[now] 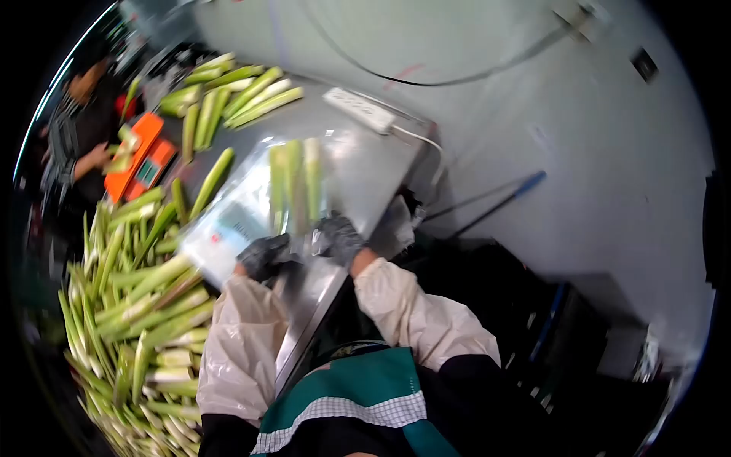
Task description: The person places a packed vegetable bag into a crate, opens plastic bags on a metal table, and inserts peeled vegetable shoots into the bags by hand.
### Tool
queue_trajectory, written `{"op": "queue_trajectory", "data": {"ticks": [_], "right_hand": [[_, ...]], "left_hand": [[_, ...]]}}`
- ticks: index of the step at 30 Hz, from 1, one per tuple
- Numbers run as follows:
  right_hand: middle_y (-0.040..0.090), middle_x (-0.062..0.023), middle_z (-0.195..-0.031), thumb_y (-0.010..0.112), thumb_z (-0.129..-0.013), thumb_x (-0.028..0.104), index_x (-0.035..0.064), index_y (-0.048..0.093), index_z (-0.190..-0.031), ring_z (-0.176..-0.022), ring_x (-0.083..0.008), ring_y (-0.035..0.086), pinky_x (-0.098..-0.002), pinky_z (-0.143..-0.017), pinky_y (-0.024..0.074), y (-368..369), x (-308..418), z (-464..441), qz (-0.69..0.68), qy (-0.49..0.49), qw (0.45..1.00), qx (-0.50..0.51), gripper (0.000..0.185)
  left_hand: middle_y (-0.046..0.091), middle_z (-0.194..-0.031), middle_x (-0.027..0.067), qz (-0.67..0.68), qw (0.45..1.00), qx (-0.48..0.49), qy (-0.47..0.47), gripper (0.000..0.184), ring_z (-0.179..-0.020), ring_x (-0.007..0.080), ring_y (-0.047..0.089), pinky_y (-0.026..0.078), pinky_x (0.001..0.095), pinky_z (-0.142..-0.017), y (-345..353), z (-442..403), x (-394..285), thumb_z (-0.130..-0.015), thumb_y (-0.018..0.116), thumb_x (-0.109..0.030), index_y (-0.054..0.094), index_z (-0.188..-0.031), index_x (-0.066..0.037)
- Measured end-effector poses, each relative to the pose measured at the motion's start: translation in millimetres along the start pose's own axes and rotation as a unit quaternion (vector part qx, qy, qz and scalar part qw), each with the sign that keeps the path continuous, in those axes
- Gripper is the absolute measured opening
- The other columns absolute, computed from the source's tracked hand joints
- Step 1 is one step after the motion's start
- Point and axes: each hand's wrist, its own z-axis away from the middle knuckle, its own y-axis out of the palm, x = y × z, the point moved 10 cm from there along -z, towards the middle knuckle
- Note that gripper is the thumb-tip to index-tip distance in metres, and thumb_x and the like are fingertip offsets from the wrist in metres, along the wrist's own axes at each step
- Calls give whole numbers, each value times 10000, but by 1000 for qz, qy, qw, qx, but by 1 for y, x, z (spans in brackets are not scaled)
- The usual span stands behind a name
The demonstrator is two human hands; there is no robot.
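Observation:
A clear plastic bag [293,222] lies on the metal table in front of me, with several green-and-white vegetable stalks [294,179] side by side in it. My left hand [265,257], in a dark glove, is closed at the near left corner of this bag. On the near right side, my right hand [340,240], gloved alike, has its fingers curled on the bag's edge. Beneath and left of the filled bag is a pile of flat printed bags [221,240]. Motion blur softens the fingertips.
A large heap of stalks [145,305] fills the left side, and more stalks [228,95] lie at the table's far end. An orange scale [137,160] stands near another person [80,137], whose hand holds stalks. A power strip [358,109] lies along the table's wall-side edge [419,141].

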Motion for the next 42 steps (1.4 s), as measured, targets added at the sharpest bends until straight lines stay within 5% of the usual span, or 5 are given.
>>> {"op": "queue_trajectory", "data": {"ticks": [11,15,23,25,42], "right_hand": [[540,102,-535,619,-666,265,249,587,-558,-520,-102,540,-261,-514,340,73,142,37,703,-340,616,-102,114],[535,-116,-595,537,-753,114,48,485,-656,-469,-200,531,-294,-426,441,-1,169,143,-241,-206,948,19,128],[551,-42,-786,638,-710,254,2,474,-1036,-622,-98,525,-211,-597,446,-182,87,349,-131,-381,900,-166,443],[558,-46,-944,563,-779,104,26,491,-1028,-814,-120,551,-235,-698,463,-252,20,372,-181,-348,865,-313,271],[558,-1,-744,539,-786,98,33,576,-867,-585,-86,492,-230,-504,410,-682,-227,275,-287,-220,760,-539,110]], "left_hand": [[385,-535,-39,710,658,-53,-246,108,-376,55,318,229,182,-325,-71,-70,9,-833,477,-170,519,-838,-71],[427,-595,-20,662,707,-165,-187,286,-410,53,323,276,171,-410,-115,-102,-94,-843,477,-171,491,-1100,-47],[560,-822,89,846,464,237,-114,211,-615,118,545,423,209,-488,59,-124,-357,-828,515,-129,493,-1005,-15],[542,-659,28,638,659,354,-180,220,-503,92,497,384,199,-419,121,-123,-370,-800,583,-233,545,-835,-18],[569,-876,96,278,803,322,-417,156,-787,167,547,468,288,-673,384,-8,-5,-788,542,-97,545,-916,-8]]}}
